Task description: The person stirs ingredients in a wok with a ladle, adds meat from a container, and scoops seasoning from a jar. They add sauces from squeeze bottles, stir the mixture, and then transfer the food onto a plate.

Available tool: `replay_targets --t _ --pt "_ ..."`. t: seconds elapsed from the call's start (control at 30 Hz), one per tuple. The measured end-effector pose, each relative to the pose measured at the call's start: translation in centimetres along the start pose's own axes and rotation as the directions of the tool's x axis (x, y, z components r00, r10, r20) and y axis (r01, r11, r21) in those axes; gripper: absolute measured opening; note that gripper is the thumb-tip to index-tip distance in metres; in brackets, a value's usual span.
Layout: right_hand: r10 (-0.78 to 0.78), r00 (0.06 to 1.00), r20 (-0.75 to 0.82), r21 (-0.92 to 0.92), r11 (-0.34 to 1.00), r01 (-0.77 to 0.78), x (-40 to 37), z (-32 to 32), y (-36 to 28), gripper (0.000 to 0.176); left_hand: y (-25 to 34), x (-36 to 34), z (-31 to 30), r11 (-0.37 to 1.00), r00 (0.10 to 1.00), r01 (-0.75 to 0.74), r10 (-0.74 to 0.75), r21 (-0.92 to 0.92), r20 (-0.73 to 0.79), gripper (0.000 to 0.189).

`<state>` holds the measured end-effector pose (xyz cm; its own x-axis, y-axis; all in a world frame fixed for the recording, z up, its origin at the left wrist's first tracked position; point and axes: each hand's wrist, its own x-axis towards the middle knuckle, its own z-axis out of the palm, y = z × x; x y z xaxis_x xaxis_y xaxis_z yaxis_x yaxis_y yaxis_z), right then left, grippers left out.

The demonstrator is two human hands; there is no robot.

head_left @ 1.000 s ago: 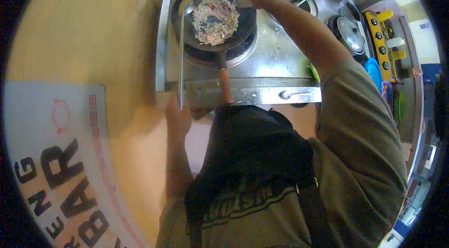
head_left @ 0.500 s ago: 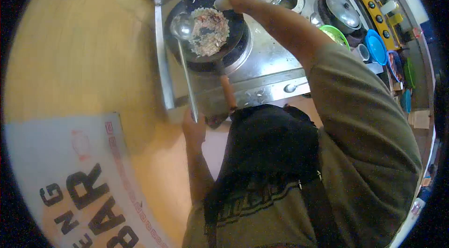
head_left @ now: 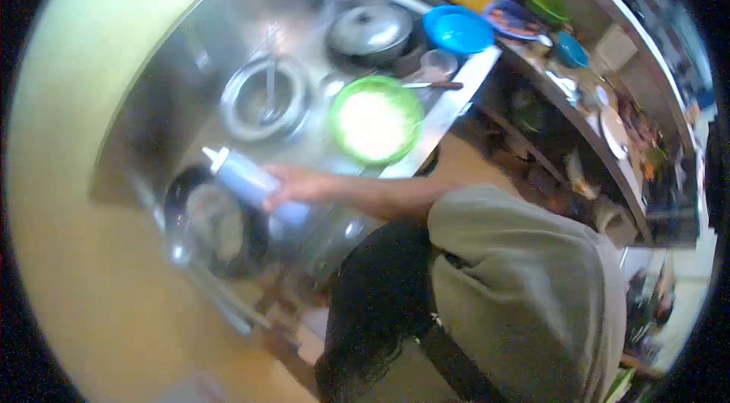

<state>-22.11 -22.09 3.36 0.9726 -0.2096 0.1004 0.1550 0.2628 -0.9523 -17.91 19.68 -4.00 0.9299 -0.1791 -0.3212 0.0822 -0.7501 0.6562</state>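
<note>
My right hand (head_left: 293, 188) grips a translucent squeeze bottle (head_left: 247, 179), its nozzle pointing to the upper left. The bottle is near the edge of a dark wok (head_left: 175, 201), apart from the food. In the wok lies a pale, rice-like food (head_left: 217, 224), blurred by motion. A long metal ladle (head_left: 217, 295) crosses the wok's near left side, its bowl by the rim. My left hand (head_left: 280, 333) is low in the view around the handle end of this ladle, its fingers smeared.
On the steel counter stand a round metal pot (head_left: 228, 110) with a utensil in it, a lidded pot (head_left: 370, 30), a green basin (head_left: 414, 110) of pale food and a blue basin (head_left: 464, 30). A shelf (head_left: 578, 110) with bowls and plates runs along the right.
The view has swung right, so the wok sits lower left. My right hand has drawn the squeeze bottle back from over the wok, bottle tilted up. The ladle bowl has moved toward the wok's rim.
</note>
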Motion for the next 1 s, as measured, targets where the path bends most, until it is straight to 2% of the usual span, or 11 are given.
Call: replay_targets --t 0.1,0.17,0.2,0.27,0.37,0.5,0.6,0.77,0.83,0.9,1.0 --pt "-0.221 0.967 -0.13 -0.16 0.967 0.199 -7.0 -9.7 -9.1 0.076 2.9 -1.8 2.4 0.98 0.985 0.031 -0.063 -0.196 -0.158 0.046" --pt "-0.162 0.959 -0.232 -0.32 0.944 0.082 -11.4 -20.9 -14.2 0.074 4.5 -1.9 5.2 0.976 0.97 0.02 -0.071 -0.215 -0.233 0.046" --pt "-0.123 0.86 -0.496 -0.734 0.588 -0.34 -13.5 -26.4 -17.2 0.061 5.6 -2.0 6.2 0.973 0.962 0.022 -0.084 -0.231 -0.261 0.046" --pt "-0.441 0.699 -0.562 -0.6 0.8 0.023 -16.5 -40.0 -19.3 0.047 8.6 -2.2 8.9 0.967 0.942 0.029 -0.111 -0.253 -0.317 0.046" --pt "-0.717 0.343 -0.607 -0.776 0.628 -0.062 -18.4 -59.0 -23.7 0.073 12.8 -2.2 11.3 0.965 0.919 0.033 -0.131 -0.26 -0.37 0.046" --pt "-0.722 0.274 -0.635 -0.772 0.579 -0.262 -18.0 -75.9 -25.0 0.054 16.9 -2.7 13.8 0.953 0.899 0.056 -0.178 -0.298 -0.401 0.046" --pt "-0.583 0.451 -0.676 -0.737 0.544 -0.402 -17.4 -78.7 -23.5 0.06 18.5 -3.3 14.7 0.944 0.887 0.053 -0.194 -0.325 -0.418 0.046" --pt "-0.605 0.186 -0.774 -0.618 0.659 -0.429 -17.0 -76.3 -21.3 0.072 20.3 -4.2 16.3 0.929 0.865 0.048 -0.223 -0.368 -0.45 0.046" --pt "-0.795 0.003 -0.606 -0.66 0.501 -0.56 -17.9 -74.8 -19.9 0.078 20.8 -4.1 16.5 0.929 0.863 0.048 -0.223 -0.367 -0.453 0.046" --pt "-0.647 0.193 -0.737 -0.674 0.723 -0.15 -16.2 -67.3 -19.9 0.088 20.8 -4.0 16.8 0.924 0.859 0.045 -0.23 -0.379 -0.458 0.046" --pt "-0.673 0.402 -0.62 -0.783 0.507 -0.359 -8.4 -63.6 -18.1 0.097 19.4 -3.4 16.1 0.932 0.858 0.032 -0.211 -0.361 -0.468 0.046"
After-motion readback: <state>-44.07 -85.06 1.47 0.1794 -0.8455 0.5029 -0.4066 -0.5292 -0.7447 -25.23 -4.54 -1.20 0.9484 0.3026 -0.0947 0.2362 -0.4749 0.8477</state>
